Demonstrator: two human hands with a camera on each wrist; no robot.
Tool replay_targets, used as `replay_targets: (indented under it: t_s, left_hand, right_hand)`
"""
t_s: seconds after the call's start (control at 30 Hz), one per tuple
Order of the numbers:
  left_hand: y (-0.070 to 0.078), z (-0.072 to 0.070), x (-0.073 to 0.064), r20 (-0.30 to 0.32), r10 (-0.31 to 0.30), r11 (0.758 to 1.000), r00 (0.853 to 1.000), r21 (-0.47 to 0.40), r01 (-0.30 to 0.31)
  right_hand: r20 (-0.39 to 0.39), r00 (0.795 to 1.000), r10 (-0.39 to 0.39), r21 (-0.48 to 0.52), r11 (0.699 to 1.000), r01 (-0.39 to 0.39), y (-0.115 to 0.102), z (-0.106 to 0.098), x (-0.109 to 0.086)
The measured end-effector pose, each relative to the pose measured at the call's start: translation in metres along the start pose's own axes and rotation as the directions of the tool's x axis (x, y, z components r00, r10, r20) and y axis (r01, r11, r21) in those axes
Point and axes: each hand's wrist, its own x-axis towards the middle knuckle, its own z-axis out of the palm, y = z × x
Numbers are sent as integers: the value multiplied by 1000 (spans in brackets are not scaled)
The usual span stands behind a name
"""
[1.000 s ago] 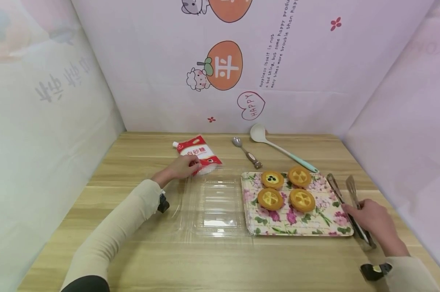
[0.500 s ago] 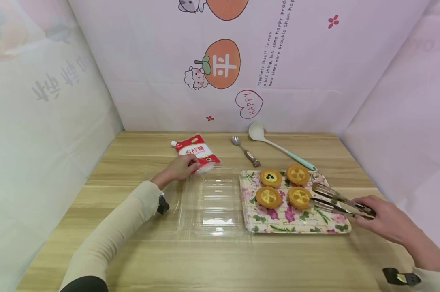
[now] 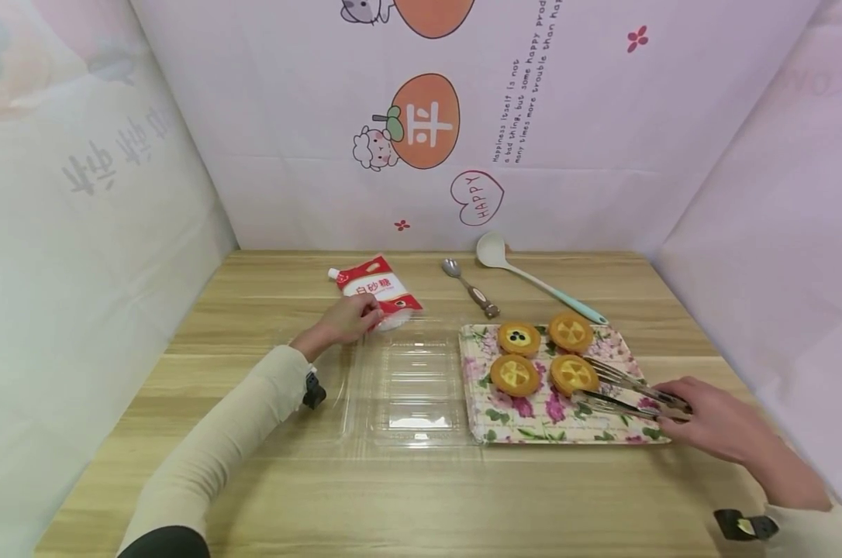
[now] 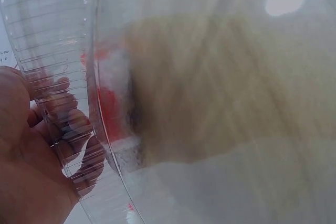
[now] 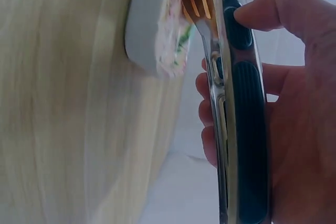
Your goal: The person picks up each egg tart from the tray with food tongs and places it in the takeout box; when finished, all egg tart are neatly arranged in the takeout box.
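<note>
Dark-handled metal tongs (image 5: 244,124), clamped in your right grip (image 3: 716,418), have reached the near-right round golden tart (image 3: 573,375), seemingly lined up; your left grip (image 3: 348,319) pinches the clear plastic container (image 3: 419,380).

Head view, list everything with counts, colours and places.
Container: one, clear, middle
Tray: one, cream floral, right of container
Tarts: four, golden, on tray
Tongs: one, silver and dark, at one tart
Packet: one, red and white, behind container
Spoon: one, silver and brown, right of packet
Ladle: one, white and mint, behind tray
Table: one, tan, beneath
Backdrop: one, whitish, around table
Sleeves: two, cream, foreground
Wristbands: two, black, by sleeves
Left hand: one, by packet
Right hand: one, gripping tongs
</note>
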Motion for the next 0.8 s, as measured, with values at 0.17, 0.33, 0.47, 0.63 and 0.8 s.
replay_targets:
  t_s: [0.17, 0.33, 0.47, 0.63, 0.8]
  left_hand:
    - [2, -2, -1, 14, -8, 1000, 1000, 0, 8]
    - [3, -3, -1, 24, -12, 1000, 1000, 2, 12]
    - [4, -3, -2, 33, -31, 999, 999, 5, 31]
    - [6, -3, -2, 32, -36, 999, 999, 0, 36]
    - [6, -3, -1, 28, -35, 999, 999, 0, 35]
  right_hand:
    - [-19, 1000, 0, 22, 1000, 0, -5, 2, 4]
    - [-105, 994, 17, 36, 999, -13, -8, -8, 9]
    - [-175, 983, -61, 40, 997, 69, -32, -19, 23]
    - [-147, 959, -242, 9, 969, 246, -91, -21, 53]
    - [-111, 874, -472, -114, 880, 461, -150, -14, 84]
